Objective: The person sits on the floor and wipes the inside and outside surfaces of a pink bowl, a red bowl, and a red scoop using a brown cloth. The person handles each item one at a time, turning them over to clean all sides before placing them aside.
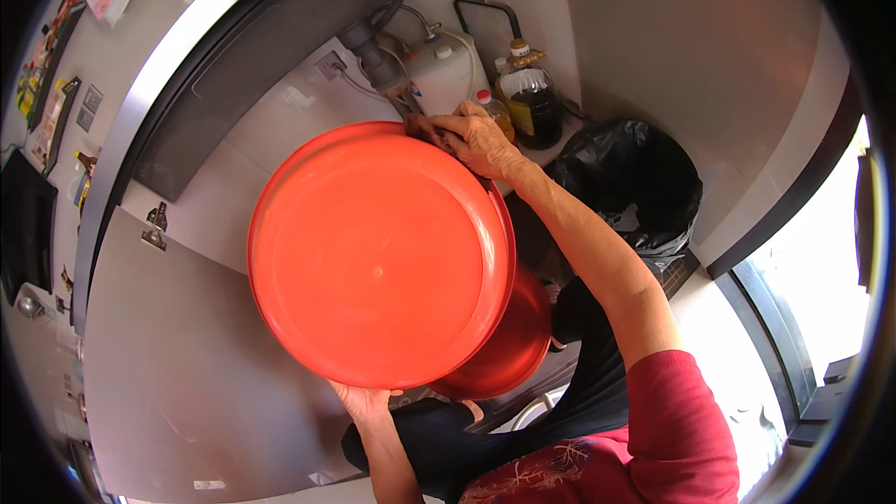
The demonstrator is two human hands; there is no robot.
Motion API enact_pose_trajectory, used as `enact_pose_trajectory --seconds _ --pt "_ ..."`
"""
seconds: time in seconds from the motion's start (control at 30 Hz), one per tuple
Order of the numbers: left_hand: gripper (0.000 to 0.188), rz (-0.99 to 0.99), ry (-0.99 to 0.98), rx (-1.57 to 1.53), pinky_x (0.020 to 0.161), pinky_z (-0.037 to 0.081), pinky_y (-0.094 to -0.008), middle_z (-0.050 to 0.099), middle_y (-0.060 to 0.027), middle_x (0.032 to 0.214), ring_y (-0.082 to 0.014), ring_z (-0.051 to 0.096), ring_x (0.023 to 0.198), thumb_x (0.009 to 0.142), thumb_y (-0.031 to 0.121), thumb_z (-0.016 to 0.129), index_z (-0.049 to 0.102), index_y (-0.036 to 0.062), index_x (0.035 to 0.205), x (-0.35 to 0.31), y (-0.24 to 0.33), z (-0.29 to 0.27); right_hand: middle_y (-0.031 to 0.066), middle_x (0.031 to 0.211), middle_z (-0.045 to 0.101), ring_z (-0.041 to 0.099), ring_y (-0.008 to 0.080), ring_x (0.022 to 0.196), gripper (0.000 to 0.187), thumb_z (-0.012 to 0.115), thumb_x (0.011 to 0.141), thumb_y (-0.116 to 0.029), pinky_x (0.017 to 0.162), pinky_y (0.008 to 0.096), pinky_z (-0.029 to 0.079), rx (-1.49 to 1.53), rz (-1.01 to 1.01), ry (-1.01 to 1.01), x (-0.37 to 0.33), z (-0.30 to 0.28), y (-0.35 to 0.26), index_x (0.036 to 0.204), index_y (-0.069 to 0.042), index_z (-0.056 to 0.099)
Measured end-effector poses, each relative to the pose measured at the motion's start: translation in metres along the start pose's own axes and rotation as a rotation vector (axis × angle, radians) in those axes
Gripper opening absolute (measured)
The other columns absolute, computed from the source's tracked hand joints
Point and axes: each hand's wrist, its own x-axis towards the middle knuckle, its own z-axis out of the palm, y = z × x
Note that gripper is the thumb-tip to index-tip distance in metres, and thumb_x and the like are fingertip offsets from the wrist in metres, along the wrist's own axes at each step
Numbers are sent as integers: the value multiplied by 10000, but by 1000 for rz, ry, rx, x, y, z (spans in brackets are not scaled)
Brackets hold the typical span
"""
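A large round red plastic basin [373,261] fills the middle of the view, its flat underside turned toward me. My left hand [366,399] grips the lower edge, with most of the fingers hidden behind it. At the upper right of the rim, my right hand [476,140] has its fingers bent over the edge; their tips lie in dark shadow and are hard to make out. A second rounded red surface, like another basin [523,341], shows below and behind the first one, near my feet.
An open cabinet lies ahead, with a grey drain pipe [378,61], a white tank [443,70] and bottles of dark and amber liquid [532,107]. A bin lined with a black bag [635,177] stands at the right. A grey cabinet door [187,355] hangs open at the left.
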Motion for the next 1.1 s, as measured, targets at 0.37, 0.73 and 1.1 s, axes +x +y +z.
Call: enact_pose_trajectory --seconds 0.37,0.73,1.1 --pt "740 103 270 -57 1040 328 -554 422 -32 1403 -285 380 1278 742 507 708 443 152 1335 18 -2 19 184 921 475 493 362 851 376 617 708 -54 716 418 486 -155 360 -71 -165 43 -91 1066 22 529" --pt "759 -64 301 -197 1038 317 -583 423 -55 1401 -307 384 1271 721 502 722 446 141 1329 24 -12 6 182 1006 498 504 354 896 480 587 627 100 716 393 482 224 187 66 -225 47 -164 1083 -20 496" --pt "714 -38 234 -156 1019 346 -569 433 -45 1393 -300 384 1271 756 493 701 443 152 1327 18 -17 22 174 1011 526 502 368 966 300 502 810 -19 843 435 414 33 579 372 -147 31 -44 1109 -43 487"
